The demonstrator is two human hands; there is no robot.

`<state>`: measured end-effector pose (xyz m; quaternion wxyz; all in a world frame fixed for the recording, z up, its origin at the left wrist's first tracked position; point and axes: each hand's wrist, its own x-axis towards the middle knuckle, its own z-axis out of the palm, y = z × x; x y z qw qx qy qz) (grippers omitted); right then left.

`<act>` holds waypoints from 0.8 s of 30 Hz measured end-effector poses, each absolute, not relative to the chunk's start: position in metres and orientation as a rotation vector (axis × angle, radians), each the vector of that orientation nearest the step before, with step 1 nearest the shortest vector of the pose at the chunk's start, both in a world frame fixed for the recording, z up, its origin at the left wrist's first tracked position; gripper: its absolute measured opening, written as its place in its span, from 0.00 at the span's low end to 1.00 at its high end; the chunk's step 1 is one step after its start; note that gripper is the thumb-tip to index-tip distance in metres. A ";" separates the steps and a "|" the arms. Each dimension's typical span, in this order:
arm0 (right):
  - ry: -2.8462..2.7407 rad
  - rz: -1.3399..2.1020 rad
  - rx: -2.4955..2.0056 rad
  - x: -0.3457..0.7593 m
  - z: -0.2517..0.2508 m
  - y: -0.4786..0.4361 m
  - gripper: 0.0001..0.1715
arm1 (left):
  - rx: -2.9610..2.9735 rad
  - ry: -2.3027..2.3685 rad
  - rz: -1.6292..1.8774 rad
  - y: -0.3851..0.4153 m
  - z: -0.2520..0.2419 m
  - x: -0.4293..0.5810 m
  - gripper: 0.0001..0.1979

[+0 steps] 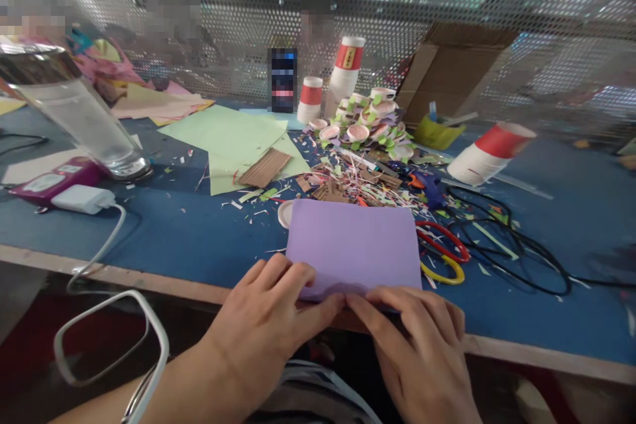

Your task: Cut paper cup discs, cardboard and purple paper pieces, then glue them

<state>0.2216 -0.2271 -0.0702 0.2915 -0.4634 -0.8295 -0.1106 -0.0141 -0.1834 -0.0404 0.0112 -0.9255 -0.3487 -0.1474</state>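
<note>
A sheet of purple paper [352, 238], seemingly folded, lies at the front edge of the blue table. My left hand [268, 311] is closed at its near left side, fingers curled on top and thumb along the near edge. At the near right side, my right hand [417, 331] grips the same edge, its index fingertip close to my left thumb. What lies under my fingers is hidden. A white round paper piece [285, 214] peeks out behind the sheet's left corner. Scissors with red and yellow handles [450, 268] lie right of the paper, partly covered by it.
Paper scraps [348, 179] and a heap of small paper cups [372, 119] lie behind. Green sheets [233, 139], a water bottle [94, 119], a purple power strip [59, 182], a tipped cup stack [489, 154], black cable [536, 252] and a phone [283, 79] surround them.
</note>
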 end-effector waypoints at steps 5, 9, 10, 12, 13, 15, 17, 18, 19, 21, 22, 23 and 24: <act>-2.227 -0.251 -1.197 0.225 -0.074 -0.234 0.21 | -2.864 -1.073 -0.404 -0.193 -0.038 -0.009 0.21; -2.231 -0.284 -1.199 0.233 -0.076 -0.239 0.23 | -2.875 -1.069 -0.430 -0.200 -0.044 -0.013 0.25; -2.228 -0.294 -1.204 0.236 -0.076 -0.240 0.24 | -2.888 -1.068 -0.426 -0.200 -0.045 -0.015 0.27; -2.221 -0.311 -1.223 0.242 -0.076 -0.241 0.24 | -2.903 -1.076 -0.425 -0.201 -0.047 -0.020 0.31; -2.217 -0.321 -1.233 0.245 -0.075 -0.242 0.24 | -2.901 -1.082 -0.426 -0.201 -0.048 -0.022 0.32; -2.201 -0.353 -1.254 0.251 -0.075 -0.244 0.23 | -2.880 -1.093 -0.414 -0.201 -0.050 -0.024 0.36; -2.194 -0.400 -1.272 0.255 -0.075 -0.246 0.23 | -2.857 -1.077 -0.371 -0.202 -0.050 -0.023 0.37; -2.194 -0.420 -1.280 0.255 -0.075 -0.247 0.22 | -2.842 -1.076 -0.346 -0.202 -0.050 -0.021 0.37; -2.199 -0.434 -1.287 0.255 -0.076 -0.247 0.22 | -2.823 -1.070 -0.332 -0.203 -0.049 -0.018 0.35; -2.219 -0.441 -1.289 0.251 -0.077 -0.247 0.23 | -2.782 -1.043 -0.316 -0.204 -0.048 -0.010 0.32; -2.224 -0.438 -1.285 0.248 -0.078 -0.247 0.23 | -2.770 -1.004 -0.323 -0.204 -0.048 -0.006 0.31; -2.229 -0.433 -1.277 0.244 -0.079 -0.246 0.23 | -2.767 -0.973 -0.327 -0.204 -0.048 -0.002 0.30; -2.224 -0.433 -1.266 0.241 -0.080 -0.246 0.23 | -2.764 -0.957 -0.329 -0.204 -0.048 0.001 0.29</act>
